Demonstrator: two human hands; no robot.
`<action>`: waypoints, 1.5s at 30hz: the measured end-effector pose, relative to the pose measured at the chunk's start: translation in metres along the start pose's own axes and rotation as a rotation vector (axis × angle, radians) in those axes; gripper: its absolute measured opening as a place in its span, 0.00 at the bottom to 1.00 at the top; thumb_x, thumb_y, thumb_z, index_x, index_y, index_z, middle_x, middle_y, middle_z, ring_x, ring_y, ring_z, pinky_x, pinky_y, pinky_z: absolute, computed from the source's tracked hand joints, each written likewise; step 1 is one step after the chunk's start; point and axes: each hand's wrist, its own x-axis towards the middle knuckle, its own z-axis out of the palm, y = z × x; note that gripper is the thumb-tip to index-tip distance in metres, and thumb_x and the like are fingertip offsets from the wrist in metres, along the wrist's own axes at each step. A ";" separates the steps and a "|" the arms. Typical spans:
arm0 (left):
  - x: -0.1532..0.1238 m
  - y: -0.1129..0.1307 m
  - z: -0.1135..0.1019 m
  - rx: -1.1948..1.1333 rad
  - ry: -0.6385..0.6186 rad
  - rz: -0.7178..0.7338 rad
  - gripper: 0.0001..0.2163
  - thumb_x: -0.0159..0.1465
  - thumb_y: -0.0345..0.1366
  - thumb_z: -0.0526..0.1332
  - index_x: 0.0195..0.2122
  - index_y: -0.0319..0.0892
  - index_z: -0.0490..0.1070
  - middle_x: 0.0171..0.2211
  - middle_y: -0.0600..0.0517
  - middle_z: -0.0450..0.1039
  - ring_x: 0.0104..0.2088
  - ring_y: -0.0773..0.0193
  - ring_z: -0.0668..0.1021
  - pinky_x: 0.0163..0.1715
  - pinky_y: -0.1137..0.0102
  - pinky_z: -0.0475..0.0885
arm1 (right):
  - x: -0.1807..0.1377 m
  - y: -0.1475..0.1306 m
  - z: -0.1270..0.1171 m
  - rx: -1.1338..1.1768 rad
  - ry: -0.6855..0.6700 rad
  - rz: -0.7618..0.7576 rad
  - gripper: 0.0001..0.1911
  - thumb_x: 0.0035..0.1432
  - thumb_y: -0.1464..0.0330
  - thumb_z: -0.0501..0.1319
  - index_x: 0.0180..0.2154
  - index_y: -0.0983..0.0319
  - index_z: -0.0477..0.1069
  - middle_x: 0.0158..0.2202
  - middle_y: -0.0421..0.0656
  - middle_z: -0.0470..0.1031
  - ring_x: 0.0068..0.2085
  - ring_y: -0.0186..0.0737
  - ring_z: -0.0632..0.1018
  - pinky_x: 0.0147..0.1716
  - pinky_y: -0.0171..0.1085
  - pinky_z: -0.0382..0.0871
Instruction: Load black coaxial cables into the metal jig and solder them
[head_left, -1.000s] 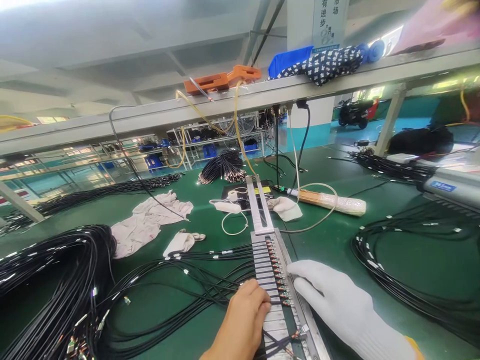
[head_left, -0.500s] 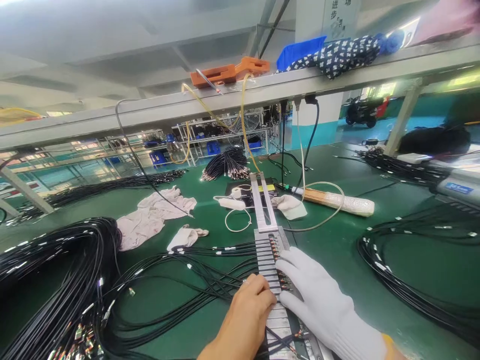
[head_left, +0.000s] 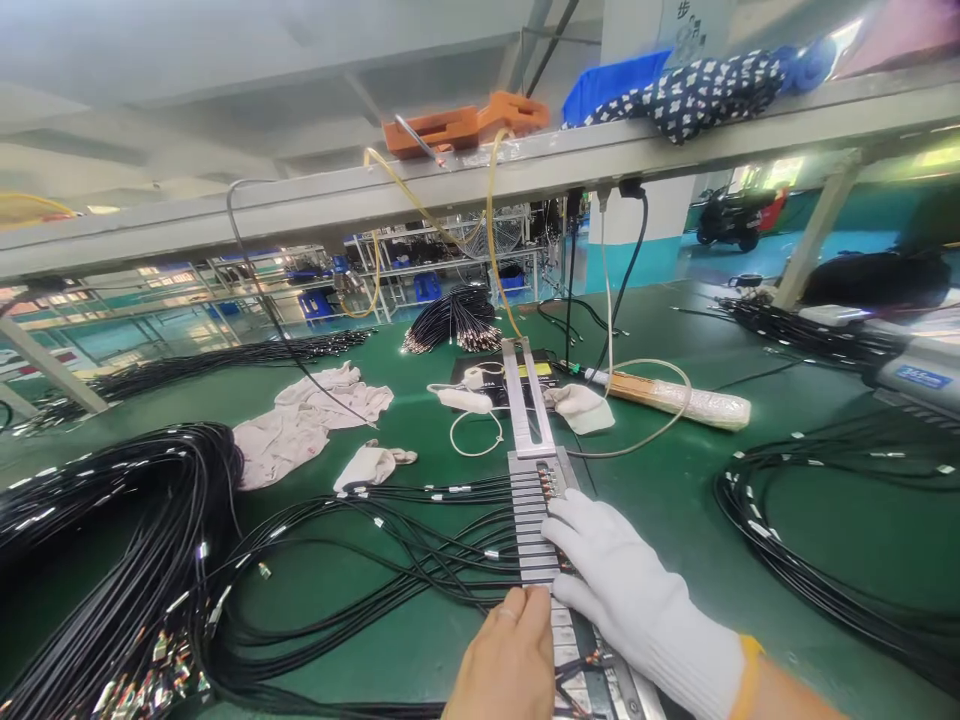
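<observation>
A slotted metal fixture [head_left: 534,530] lies lengthwise on the green table, with several black cables [head_left: 450,545] set in its slots from the left side. Their stripped ends with small connectors [head_left: 551,482] show along the right edge. My left hand [head_left: 506,655], bare with a ring on one finger, is closed at the fixture's lower half; its fingertips pinch a black cable there, mostly hidden by the hand. Wearing a white glove, my right hand [head_left: 637,590] rests along the fixture's right edge, fingers outstretched and thumb apart, covering some of the cable ends.
A thick bundle of black cables [head_left: 135,500] fills the left side, and coiled cables [head_left: 780,540] lie at right. Pale cloths [head_left: 315,420], a loose glove [head_left: 371,467] and a foam-wrapped bar [head_left: 679,398] are on the table. A metal shelf beam [head_left: 315,215] crosses above.
My left hand has moved down along the fixture toward me, uncovering cables in the slots above it. My right hand has shifted slightly left, still over the right edge.
</observation>
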 end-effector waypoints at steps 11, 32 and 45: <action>0.005 -0.009 -0.104 -0.429 0.020 -0.240 0.11 0.62 0.21 0.54 0.36 0.40 0.74 0.39 0.50 0.75 0.42 0.62 0.75 0.47 0.69 0.68 | -0.006 0.023 -0.018 0.457 0.104 0.717 0.24 0.62 0.52 0.51 0.54 0.51 0.72 0.61 0.37 0.67 0.61 0.48 0.69 0.62 0.55 0.61; 0.005 -0.014 -0.071 -0.286 0.064 -0.093 0.11 0.68 0.26 0.50 0.35 0.42 0.70 0.36 0.51 0.71 0.40 0.58 0.71 0.44 0.62 0.62 | -0.006 0.012 -0.028 0.544 0.087 0.683 0.25 0.57 0.49 0.48 0.46 0.50 0.76 0.56 0.36 0.71 0.58 0.45 0.71 0.64 0.52 0.57; 0.005 -0.015 -0.058 -0.308 0.158 -0.085 0.07 0.63 0.24 0.52 0.31 0.41 0.65 0.32 0.51 0.68 0.35 0.60 0.69 0.41 0.63 0.64 | -0.009 0.012 -0.027 0.523 0.105 0.632 0.24 0.59 0.49 0.48 0.46 0.50 0.76 0.55 0.38 0.72 0.57 0.45 0.72 0.64 0.53 0.58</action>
